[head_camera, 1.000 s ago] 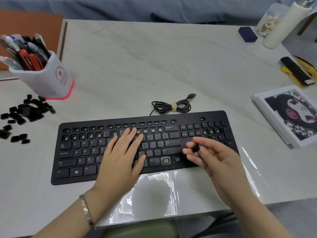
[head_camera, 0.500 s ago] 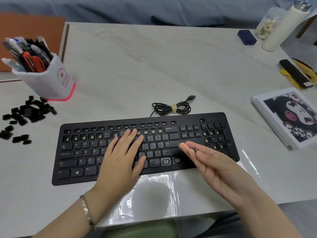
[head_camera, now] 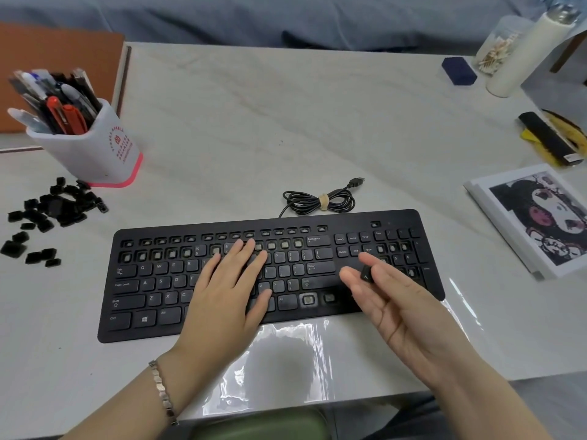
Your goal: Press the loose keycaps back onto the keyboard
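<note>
The black keyboard (head_camera: 152,281) lies across the near middle of the table, with several bare key sockets along its top rows and on the number pad. My left hand (head_camera: 227,290) rests flat on the middle keys, fingers straight. My right hand (head_camera: 400,309) hovers over the keyboard's right part, palm turned up and to the left. It pinches one small black keycap (head_camera: 366,276) between the thumb and the fingers; a white mark shows on the cap. A pile of loose black keycaps (head_camera: 54,211) lies on the table at the far left.
A white pen holder (head_camera: 95,150) full of pens stands behind the pile. The keyboard's coiled cable (head_camera: 320,201) lies just behind it. A printed picture (head_camera: 536,217) lies at the right edge; a white bottle (head_camera: 524,55) and a dark blue box (head_camera: 459,71) stand at the far right.
My right hand opened out from a curled pinch and turned palm up, so the keycap now shows on the fingers. My left hand stayed on the keys.
</note>
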Available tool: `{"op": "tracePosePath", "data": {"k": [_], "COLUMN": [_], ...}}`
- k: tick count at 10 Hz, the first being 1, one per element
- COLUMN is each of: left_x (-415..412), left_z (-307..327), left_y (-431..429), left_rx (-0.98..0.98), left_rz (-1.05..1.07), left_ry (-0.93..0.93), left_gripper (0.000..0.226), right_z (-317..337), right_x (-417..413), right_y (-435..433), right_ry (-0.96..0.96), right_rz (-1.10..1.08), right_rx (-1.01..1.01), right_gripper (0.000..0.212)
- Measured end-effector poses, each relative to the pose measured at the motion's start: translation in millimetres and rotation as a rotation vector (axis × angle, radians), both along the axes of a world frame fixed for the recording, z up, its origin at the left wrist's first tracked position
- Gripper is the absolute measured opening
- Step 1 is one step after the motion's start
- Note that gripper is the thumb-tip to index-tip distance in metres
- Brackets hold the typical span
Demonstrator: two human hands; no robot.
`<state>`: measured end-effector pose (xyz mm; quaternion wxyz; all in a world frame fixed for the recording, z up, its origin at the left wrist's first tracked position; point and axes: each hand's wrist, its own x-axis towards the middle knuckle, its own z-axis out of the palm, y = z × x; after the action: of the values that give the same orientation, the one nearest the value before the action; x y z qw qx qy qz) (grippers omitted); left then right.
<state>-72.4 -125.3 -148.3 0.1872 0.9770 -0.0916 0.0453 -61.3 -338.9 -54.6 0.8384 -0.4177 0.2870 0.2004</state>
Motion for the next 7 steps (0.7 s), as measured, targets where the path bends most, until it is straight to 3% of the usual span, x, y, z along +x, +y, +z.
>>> {"op": "tracePosePath", "data": {"k": [3,5,7], "left_x": [1,1,1], "left_z": [-1,-3,-3], "left_y": [0,0,0], "left_rx": [0.006,0.020,0.027], "left_rz": [-0.001,0.002,0.006], "left_ry": [0.000,-0.004,-0.011], "left_gripper": [0.053,0.052,0.052], "right_z": [-5,-25,-39], "right_x": [-1,-6,-1], "right_y": [-5,-15,-35], "right_ry": [-0.066,-0.157,-0.233], "right_rz": [0.049,0.087,0.202], "right_rx": [-0.134,-0.407,-0.769], "right_gripper": [0.017,0.005,0.013]}}
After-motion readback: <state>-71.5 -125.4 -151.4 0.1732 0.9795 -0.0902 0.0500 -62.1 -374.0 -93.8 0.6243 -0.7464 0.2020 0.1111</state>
